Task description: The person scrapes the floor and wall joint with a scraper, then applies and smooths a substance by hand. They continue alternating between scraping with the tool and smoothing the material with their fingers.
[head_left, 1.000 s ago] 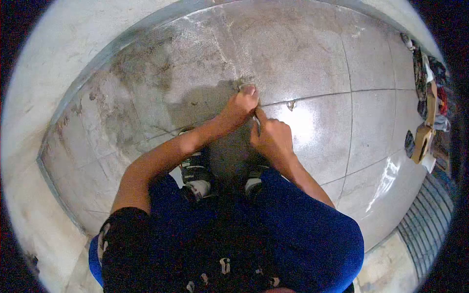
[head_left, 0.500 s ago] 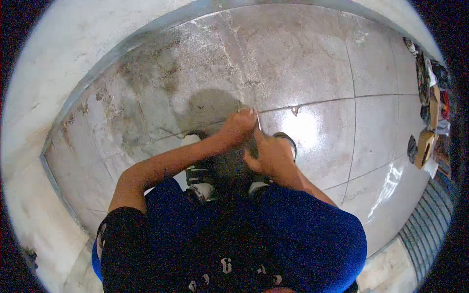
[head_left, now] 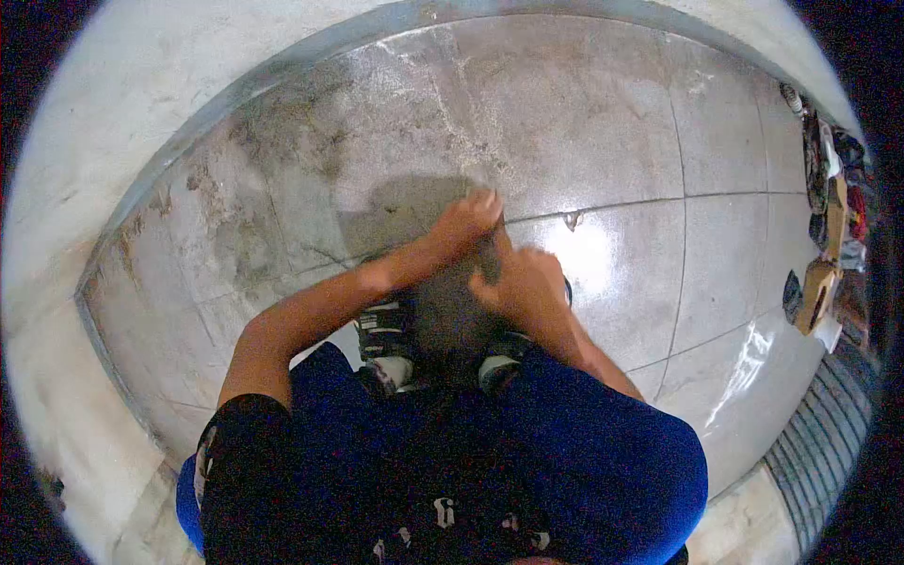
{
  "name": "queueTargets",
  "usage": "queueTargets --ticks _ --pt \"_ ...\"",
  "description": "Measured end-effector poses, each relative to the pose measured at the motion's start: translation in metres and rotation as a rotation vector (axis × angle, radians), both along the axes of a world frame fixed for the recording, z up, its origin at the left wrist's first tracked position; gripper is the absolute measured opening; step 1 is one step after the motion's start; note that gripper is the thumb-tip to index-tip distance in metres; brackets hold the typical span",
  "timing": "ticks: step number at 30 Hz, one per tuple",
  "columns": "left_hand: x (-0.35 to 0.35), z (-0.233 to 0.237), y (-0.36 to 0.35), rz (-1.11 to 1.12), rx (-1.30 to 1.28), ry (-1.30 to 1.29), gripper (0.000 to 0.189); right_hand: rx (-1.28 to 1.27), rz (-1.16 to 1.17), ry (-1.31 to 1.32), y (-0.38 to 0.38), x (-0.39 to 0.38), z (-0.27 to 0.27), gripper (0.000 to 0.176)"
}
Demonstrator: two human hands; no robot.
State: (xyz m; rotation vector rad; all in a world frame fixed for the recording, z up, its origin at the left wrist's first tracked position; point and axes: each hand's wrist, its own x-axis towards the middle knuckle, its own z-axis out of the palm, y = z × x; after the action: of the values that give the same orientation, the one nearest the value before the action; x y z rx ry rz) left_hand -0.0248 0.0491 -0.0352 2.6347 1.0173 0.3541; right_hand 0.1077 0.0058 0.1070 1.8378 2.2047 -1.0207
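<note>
I look straight down at my two hands, held close together in front of my knees above a tiled floor (head_left: 612,122). My left hand (head_left: 466,221) is the farther one, its fingers pinched together. My right hand (head_left: 523,282) sits just below and to the right of it, fingers curled and almost touching the left hand. Something thin and white runs between them; motion blur hides most of it now. My feet are in dark and white sandals (head_left: 386,334), right under the hands.
A pale wall with a grey skirting (head_left: 141,188) curves round the left and far side. Stained, damp patches mark the floor tiles (head_left: 282,179). Several shoes and sandals (head_left: 829,207) lie at the right edge. A metal floor grating (head_left: 819,433) is at the lower right.
Both hands dropped towards me and then rose a little. A thin white strip showed between them half a second ago; now the hands are closer together and it is blurred.
</note>
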Motion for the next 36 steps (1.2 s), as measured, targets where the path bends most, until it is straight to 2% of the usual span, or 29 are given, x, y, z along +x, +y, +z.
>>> queueTargets --ticks 1,2,3,5,7,11,13,16,19,22,23,24,27,29,31,32,35,36 --pt "0.002 -0.006 0.013 0.006 0.017 0.03 0.038 -0.01 -0.013 0.001 0.013 0.001 -0.002 0.051" --pt "0.001 -0.021 0.022 0.023 0.09 -0.07 0.038 0.13 0.003 0.024 0.023 0.002 -0.017 0.055" --pt "-0.001 -0.026 0.034 0.046 0.172 -0.172 0.038 0.13 0.017 0.007 0.027 0.002 -0.017 0.056" --pt "-0.003 -0.03 0.029 0.074 0.061 -0.106 0.038 0.129 0.032 -0.016 0.031 -0.005 -0.014 0.057" --pt "-0.001 0.033 0.014 0.09 -0.315 0.223 0.039 0.055 0.052 -0.042 0.01 -0.006 -0.006 0.054" --pt "-0.01 -0.001 0.009 0.05 -0.003 -0.1 0.038 0.026 0.018 -0.049 0.011 -0.01 -0.006 0.049" --pt "-0.017 -0.012 0.033 0.054 0.122 -0.23 0.037 0.131 0.013 -0.026 0.042 -0.01 -0.02 0.05" --pt "-0.022 -0.007 0.047 0.161 -0.105 -0.422 0.035 0.133 0.025 -0.02 0.05 -0.013 -0.022 0.053" --pt "-0.008 0.016 0.022 0.07 -0.182 0.028 0.034 0.014 0.034 -0.027 0.026 -0.014 -0.006 0.056" --pt "-0.007 -0.008 0.018 0.032 0.155 0.206 0.039 -0.032 0.011 -0.096 0.011 -0.019 -0.009 0.056" --pt "-0.006 -0.013 0.021 0.03 0.238 0.281 0.041 0.021 -0.011 -0.081 0.018 -0.018 -0.013 0.055" --pt "-0.009 -0.029 0.033 0.077 0.135 0.04 0.042 0.073 -0.03 -0.067 0.031 -0.017 -0.021 0.055" --pt "-0.01 0.006 0.065 0.161 -0.246 -0.299 0.032 0.196 -0.021 -0.001 0.055 -0.009 -0.025 0.052" --pt "-0.008 -0.012 0.053 0.323 -0.452 -0.284 0.035 0.184 -0.035 0.012 0.053 -0.012 -0.021 0.051" --pt "-0.012 -0.013 0.026 0.152 0.009 0.008 0.035 0.061 -0.043 -0.039 0.033 -0.021 -0.012 0.049" --pt "-0.013 -0.013 0.027 0.062 0.107 0.071 0.036 -0.001 -0.052 -0.065 0.028 -0.024 -0.012 0.047" --pt "-0.015 -0.039 0.047 0.133 0.171 0.009 0.035 0.108 -0.056 -0.042 0.045 -0.026 -0.03 0.046" --pt "-0.015 -0.04 0.057 0.221 -0.115 -0.273 0.034 0.123 -0.036 -0.039 0.058 -0.025 -0.031 0.045"
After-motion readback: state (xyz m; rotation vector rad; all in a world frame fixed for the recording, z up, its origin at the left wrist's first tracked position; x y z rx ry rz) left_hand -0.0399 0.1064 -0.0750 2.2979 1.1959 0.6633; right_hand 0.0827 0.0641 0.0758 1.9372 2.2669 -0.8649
